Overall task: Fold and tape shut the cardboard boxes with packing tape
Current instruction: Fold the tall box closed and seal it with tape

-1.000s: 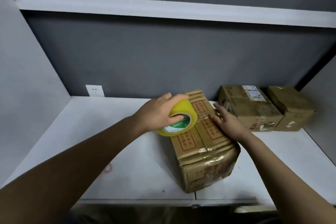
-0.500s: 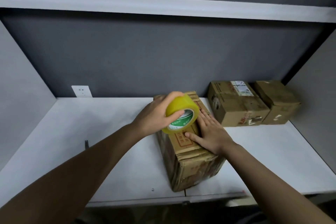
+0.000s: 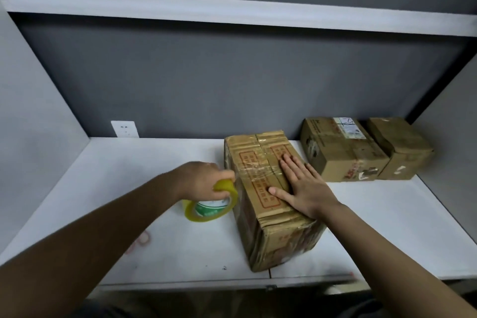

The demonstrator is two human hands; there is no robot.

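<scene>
A worn cardboard box (image 3: 260,214) with red print stands mid-table, its top flaps folded down. A clear strip of tape crosses its top and runs over the left edge. My left hand (image 3: 204,181) grips a yellow roll of packing tape (image 3: 210,205) low beside the box's left side, near the white table (image 3: 154,168). My right hand (image 3: 304,186) lies flat, fingers straight, pressing on the right half of the box top.
Two more closed cardboard boxes (image 3: 340,150) (image 3: 402,147) stand side by side at the back right against the grey wall. A white wall socket (image 3: 124,128) sits at the back left. Faint red marks (image 3: 139,240) show on the table near my left forearm.
My left hand has carried the tape roll from the top of the box down over its left edge, drawing tape across. My right hand stays flat on the box top.
</scene>
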